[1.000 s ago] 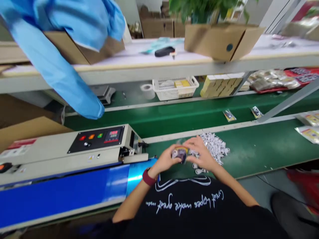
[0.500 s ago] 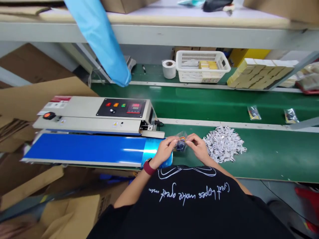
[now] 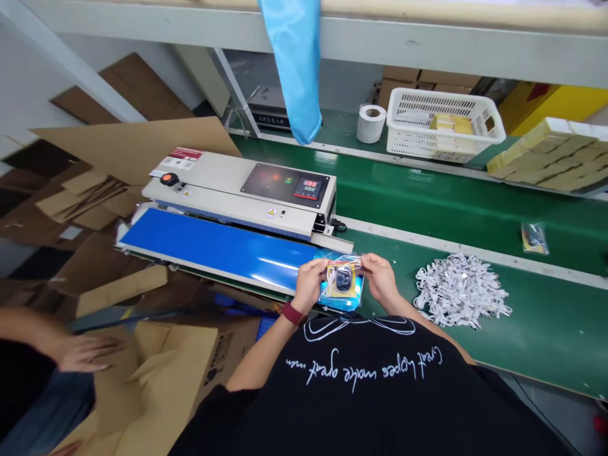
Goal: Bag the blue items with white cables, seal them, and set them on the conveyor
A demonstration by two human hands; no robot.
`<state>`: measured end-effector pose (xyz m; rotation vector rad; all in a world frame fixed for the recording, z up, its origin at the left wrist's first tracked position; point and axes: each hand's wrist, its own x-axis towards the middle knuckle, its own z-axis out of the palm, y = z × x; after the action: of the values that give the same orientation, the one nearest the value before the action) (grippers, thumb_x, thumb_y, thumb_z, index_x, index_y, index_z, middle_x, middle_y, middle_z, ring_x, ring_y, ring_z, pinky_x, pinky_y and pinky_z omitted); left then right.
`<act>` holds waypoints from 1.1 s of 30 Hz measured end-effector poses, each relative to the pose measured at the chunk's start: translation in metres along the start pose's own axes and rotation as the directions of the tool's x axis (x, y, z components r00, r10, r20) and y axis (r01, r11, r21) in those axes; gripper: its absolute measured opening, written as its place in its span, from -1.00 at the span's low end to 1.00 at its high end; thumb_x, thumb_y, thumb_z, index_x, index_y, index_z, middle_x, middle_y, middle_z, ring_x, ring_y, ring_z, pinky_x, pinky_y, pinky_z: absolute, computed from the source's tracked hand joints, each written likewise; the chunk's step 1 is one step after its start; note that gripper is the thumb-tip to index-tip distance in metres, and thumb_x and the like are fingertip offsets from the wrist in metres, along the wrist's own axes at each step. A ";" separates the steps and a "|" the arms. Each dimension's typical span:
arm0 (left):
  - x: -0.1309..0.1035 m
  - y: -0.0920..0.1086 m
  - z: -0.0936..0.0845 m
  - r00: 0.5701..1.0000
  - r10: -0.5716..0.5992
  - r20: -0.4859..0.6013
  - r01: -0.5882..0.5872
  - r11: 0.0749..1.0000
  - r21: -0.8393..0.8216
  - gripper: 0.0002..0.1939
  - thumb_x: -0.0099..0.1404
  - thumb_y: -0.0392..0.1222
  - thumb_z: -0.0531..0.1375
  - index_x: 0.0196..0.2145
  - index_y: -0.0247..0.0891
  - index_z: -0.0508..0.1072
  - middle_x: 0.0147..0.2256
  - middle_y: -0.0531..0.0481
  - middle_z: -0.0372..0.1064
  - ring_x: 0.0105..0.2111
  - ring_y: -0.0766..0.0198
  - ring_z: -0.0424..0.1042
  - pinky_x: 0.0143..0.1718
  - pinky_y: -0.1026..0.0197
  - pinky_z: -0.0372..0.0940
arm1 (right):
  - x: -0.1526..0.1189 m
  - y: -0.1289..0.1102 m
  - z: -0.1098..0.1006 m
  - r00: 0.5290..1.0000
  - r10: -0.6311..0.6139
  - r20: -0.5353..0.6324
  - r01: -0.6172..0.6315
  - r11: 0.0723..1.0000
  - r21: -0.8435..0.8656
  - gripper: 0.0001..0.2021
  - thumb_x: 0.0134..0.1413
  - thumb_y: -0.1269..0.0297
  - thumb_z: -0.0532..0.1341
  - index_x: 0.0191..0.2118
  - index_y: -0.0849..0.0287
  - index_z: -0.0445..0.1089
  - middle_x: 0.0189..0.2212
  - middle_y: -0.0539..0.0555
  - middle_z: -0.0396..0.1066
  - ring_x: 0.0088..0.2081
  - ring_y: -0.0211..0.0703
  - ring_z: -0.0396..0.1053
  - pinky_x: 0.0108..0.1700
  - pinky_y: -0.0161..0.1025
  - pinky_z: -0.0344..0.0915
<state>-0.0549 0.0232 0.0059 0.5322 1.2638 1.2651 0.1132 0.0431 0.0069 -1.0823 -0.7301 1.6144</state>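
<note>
Between my two hands is a clear plastic bag (image 3: 342, 279) with a dark rounded device, a white cable and a yellow card inside. My left hand (image 3: 310, 284) pinches its top left corner, and my right hand (image 3: 379, 277) pinches the top right corner. The bag hangs over the near right end of a blue conveyor belt (image 3: 228, 248). Just behind is a band sealing machine (image 3: 247, 193) with a lit red display. A pile of white cables (image 3: 460, 290) lies on the green bench to the right of my right hand.
A filled bag (image 3: 534, 239) lies on the green belt (image 3: 446, 212) at the right. Behind stand a label roll (image 3: 371, 124), a white basket (image 3: 441, 142) and stacked yellowish packets (image 3: 555, 155). A blue sleeve-like cloth (image 3: 297, 76) hangs overhead. Lower left, another person's hand (image 3: 88, 352) touches a carton (image 3: 171, 380).
The view has swung left. My hands have spread the bag's top edge apart, and its contents now face me. Another person's arm has come into view at lower left.
</note>
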 end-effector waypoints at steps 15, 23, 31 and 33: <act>0.019 0.005 -0.040 0.990 -0.025 0.141 -0.009 0.972 0.234 -0.66 0.07 0.04 0.26 -0.51 -0.35 0.40 -0.63 0.09 0.24 -0.64 0.43 0.22 -0.62 0.39 0.18 | 0.011 0.033 0.018 0.993 -0.102 -0.062 0.086 0.973 -0.213 -0.75 -0.10 0.09 0.29 -0.51 0.19 0.37 -0.63 -0.03 0.37 -0.62 -0.29 0.29 -0.56 -0.32 0.28; 0.004 0.018 -0.056 0.922 -0.297 0.247 0.212 0.923 0.320 -0.62 0.02 -0.01 0.33 -0.34 -0.36 0.41 -0.55 0.00 0.37 -0.65 0.31 0.40 -0.74 0.38 0.24 | 0.015 0.034 0.030 0.990 0.007 -0.140 -0.015 0.998 -0.055 -0.68 -0.24 0.05 0.37 -0.58 0.19 0.32 -0.67 -0.05 0.30 -0.62 -0.30 0.31 -0.62 -0.36 0.33; 0.026 0.016 -0.069 0.942 -0.280 0.184 0.248 0.952 0.180 -0.64 -0.03 -0.08 0.36 -0.35 -0.38 0.40 -0.53 -0.03 0.41 -0.70 0.33 0.37 -0.74 0.35 0.28 | 0.019 0.036 0.033 0.991 0.093 -0.091 -0.104 0.987 -0.119 -0.64 -0.16 -0.03 0.30 -0.50 0.24 0.39 -0.65 0.02 0.37 -0.61 -0.29 0.34 -0.63 -0.40 0.30; 0.030 0.018 -0.073 0.944 -0.276 0.183 0.248 0.956 0.158 -0.65 -0.04 -0.11 0.37 -0.35 -0.38 0.40 -0.54 -0.03 0.41 -0.69 0.32 0.38 -0.73 0.33 0.30 | 0.018 0.036 0.032 0.991 0.104 -0.088 -0.115 0.983 -0.140 -0.64 -0.15 -0.01 0.29 -0.50 0.25 0.39 -0.63 0.04 0.38 -0.60 -0.29 0.34 -0.63 -0.41 0.29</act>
<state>-0.1333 0.0326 -0.0128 0.5535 1.2062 0.8841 0.0678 0.0508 -0.0158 -1.3055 -0.7547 1.6190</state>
